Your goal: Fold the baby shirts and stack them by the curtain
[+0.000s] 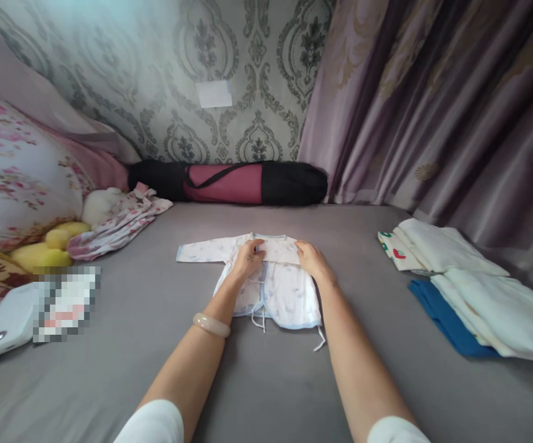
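A small white baby shirt [289,301] with a faint print, pale blue edging and tie strings lies spread on the grey sheet. Its left sleeve [206,251] stretches out to the side, while the right sleeve [278,251] is folded flat across the chest. At the inner end of the folded sleeve, my left hand [248,259] is closed on the cloth, with a pale bangle on that wrist. My right hand [313,261] grips the fold at the right shoulder, fingertips on the fabric. Part of the shirt's left front is hidden under my left hand.
Folded white cloths [450,246] and a blue cloth [455,320] lie at the right. A long black and maroon bag [229,183] rests against the wall. Leftward are a floral pillow [17,178], yellow plush toys [40,252], a crumpled print cloth [118,227] and a white device [10,320].
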The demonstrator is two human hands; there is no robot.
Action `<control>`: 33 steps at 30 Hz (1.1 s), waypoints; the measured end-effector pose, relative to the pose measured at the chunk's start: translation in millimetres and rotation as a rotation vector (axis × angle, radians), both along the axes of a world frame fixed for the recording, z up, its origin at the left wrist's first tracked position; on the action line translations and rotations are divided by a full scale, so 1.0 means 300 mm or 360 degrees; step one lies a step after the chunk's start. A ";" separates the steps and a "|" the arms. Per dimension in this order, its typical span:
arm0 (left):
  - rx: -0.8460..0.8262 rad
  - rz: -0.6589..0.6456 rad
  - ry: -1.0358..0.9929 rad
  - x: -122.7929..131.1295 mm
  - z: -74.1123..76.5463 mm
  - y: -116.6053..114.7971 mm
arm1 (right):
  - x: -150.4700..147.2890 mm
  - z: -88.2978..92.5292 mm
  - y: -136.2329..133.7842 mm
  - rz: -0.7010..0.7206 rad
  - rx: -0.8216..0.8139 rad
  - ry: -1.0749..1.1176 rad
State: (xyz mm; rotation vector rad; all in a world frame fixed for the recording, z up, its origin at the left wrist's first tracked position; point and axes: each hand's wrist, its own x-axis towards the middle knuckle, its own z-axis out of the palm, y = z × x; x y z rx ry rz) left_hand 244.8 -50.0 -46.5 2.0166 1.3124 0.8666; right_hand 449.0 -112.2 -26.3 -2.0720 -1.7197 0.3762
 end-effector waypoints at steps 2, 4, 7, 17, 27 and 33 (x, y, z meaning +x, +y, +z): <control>0.0042 -0.0009 0.0074 -0.004 -0.004 0.006 | -0.001 -0.003 -0.005 0.0047 -0.0014 -0.0040; 0.0077 -0.0020 0.0150 -0.009 -0.006 0.010 | -0.001 -0.004 -0.006 0.0063 -0.0046 -0.0068; 0.0132 -0.0059 0.0247 -0.015 -0.008 0.014 | -0.003 -0.005 -0.005 0.0062 -0.0097 -0.0088; 0.0390 -0.0048 0.0551 -0.015 -0.004 -0.022 | -0.018 0.004 -0.018 0.0114 -0.0059 -0.0277; 0.0247 -0.0326 0.0834 0.076 0.016 -0.107 | -0.174 -0.028 -0.011 0.0506 -0.0123 -0.0350; 0.0174 -0.0253 0.0919 0.054 -0.003 -0.096 | -0.176 -0.030 -0.017 0.0463 -0.0239 -0.0390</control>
